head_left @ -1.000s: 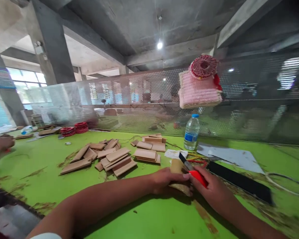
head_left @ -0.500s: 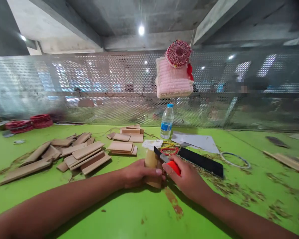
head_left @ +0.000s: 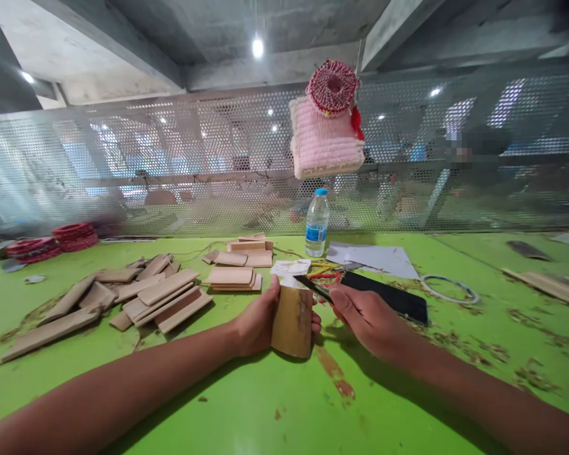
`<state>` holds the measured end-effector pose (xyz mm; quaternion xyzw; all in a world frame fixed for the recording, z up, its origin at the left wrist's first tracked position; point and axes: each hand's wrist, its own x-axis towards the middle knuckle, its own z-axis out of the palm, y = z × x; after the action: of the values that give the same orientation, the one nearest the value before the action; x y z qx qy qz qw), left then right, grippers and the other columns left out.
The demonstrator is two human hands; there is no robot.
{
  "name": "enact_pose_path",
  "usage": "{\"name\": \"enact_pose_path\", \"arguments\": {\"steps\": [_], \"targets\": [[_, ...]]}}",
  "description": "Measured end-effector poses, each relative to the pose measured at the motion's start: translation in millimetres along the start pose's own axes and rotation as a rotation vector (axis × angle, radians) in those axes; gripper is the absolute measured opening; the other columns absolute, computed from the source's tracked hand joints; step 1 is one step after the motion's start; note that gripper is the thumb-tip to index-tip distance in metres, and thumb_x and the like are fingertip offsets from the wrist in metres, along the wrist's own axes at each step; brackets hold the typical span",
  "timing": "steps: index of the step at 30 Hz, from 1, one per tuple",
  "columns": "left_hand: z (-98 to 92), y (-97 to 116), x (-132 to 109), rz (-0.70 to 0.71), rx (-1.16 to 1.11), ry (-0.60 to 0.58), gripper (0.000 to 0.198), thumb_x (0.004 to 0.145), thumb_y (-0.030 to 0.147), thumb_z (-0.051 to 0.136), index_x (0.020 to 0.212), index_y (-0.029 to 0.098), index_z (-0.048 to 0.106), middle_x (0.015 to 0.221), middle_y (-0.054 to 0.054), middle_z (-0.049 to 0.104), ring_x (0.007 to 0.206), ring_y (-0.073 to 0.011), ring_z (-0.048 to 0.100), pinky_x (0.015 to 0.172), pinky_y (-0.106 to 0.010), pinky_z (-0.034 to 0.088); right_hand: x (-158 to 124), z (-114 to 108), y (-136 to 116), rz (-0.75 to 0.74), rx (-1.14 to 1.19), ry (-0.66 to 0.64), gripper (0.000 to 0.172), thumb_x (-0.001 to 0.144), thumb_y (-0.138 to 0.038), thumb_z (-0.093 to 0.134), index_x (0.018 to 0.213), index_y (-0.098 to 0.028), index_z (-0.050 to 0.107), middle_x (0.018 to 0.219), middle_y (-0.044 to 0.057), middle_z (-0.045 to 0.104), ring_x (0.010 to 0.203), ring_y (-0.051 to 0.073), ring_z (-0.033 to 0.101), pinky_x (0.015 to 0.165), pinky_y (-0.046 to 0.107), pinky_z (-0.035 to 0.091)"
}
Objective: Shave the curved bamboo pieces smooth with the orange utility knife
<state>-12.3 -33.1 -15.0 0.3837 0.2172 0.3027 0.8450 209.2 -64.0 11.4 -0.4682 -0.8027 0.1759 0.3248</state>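
Note:
My left hand [head_left: 256, 322] is wrapped round a tan bamboo piece [head_left: 293, 321] that stands upright on the green table [head_left: 246, 404]. My right hand [head_left: 365, 315] grips a knife [head_left: 313, 288] whose dark blade points left and meets the top edge of the bamboo piece. The knife's handle is hidden inside my fist. Both forearms reach in from the bottom of the view.
Heaps of flat tan slats [head_left: 165, 297] lie to the left, with neater stacks [head_left: 232, 278] behind. A water bottle [head_left: 317, 222], white paper [head_left: 374, 258], a black flat bar [head_left: 389, 297], a wire ring [head_left: 448, 289] and shavings lie around. A mesh screen [head_left: 171, 164] backs the table; a pink woven item [head_left: 326, 129] hangs on it.
My left hand has stood the bamboo piece upright and taken a fuller hold on it. The knife blade has come up to its top edge, and the red handle no longer shows.

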Motion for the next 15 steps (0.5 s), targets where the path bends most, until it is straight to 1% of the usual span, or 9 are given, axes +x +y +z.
{"name": "enact_pose_path", "arguments": {"steps": [3,5,7,10,13,15], "targets": [[0.4,0.0,0.5,-0.008,-0.029,0.009,0.063,0.093,0.063,0.044,0.111,0.006,0.066,0.098,-0.018,0.074,0.093,-0.0273,0.069,0.101,-0.046,0.042,1.3,-1.4,1.7,-0.038,-0.097,-0.111,0.048,0.103,-0.053,0.027,0.075,-0.023,0.053,0.066,0.000,0.057,0.061,0.015,0.049,0.062,0.028,0.031],[-0.3,-1.4,1.2,-0.001,-0.033,0.017,0.057,0.095,0.056,0.045,0.113,0.006,0.066,0.097,-0.017,0.074,0.091,-0.0273,0.070,0.101,-0.046,0.042,2.1,0.0,4.2,-0.045,-0.183,-0.142,0.050,0.102,-0.055,0.028,0.074,-0.023,0.053,0.064,0.000,0.056,0.060,0.016,0.048,0.060,0.029,0.028],[-1.4,-3.4,2.0,0.001,-0.023,0.030,0.057,0.096,0.056,0.044,0.117,0.007,0.065,0.100,-0.017,0.075,0.092,-0.0274,0.070,0.101,-0.045,0.043,2.1,1.8,6.3,-0.043,-0.265,-0.147,0.052,0.101,-0.058,0.029,0.072,-0.022,0.053,0.062,0.001,0.055,0.059,0.016,0.048,0.059,0.029,0.026],[-1.2,-3.3,2.8,0.010,0.018,0.060,0.060,0.095,0.061,0.046,0.119,0.010,0.064,0.108,-0.017,0.074,0.098,-0.0279,0.069,0.101,-0.045,0.045,0.3,2.0,5.7,-0.068,-0.330,-0.167,0.053,0.101,-0.059,0.032,0.070,-0.021,0.054,0.060,0.001,0.056,0.057,0.015,0.048,0.057,0.029,0.024],[3.6,6.5,1.3,0.047,0.099,0.058,0.063,0.093,0.065,0.046,0.117,0.010,0.066,0.115,-0.019,0.072,0.106,-0.0298,0.067,0.103,-0.046,0.044,-2.0,-1.0,1.6,-0.110,-0.347,-0.170,0.052,0.102,-0.056,0.032,0.072,-0.021,0.057,0.060,0.000,0.057,0.054,0.014,0.048,0.056,0.029,0.024],[7.9,17.4,-1.2,0.096,0.167,0.040,0.061,0.095,0.062,0.044,0.118,0.010,0.066,0.118,-0.020,0.071,0.111,-0.0302,0.066,0.105,-0.046,0.043,-2.6,-2.8,-0.5,-0.124,-0.374,-0.146,0.051,0.102,-0.055,0.033,0.074,-0.021,0.058,0.061,0.001,0.059,0.055,0.014,0.049,0.055,0.029,0.024]]}}
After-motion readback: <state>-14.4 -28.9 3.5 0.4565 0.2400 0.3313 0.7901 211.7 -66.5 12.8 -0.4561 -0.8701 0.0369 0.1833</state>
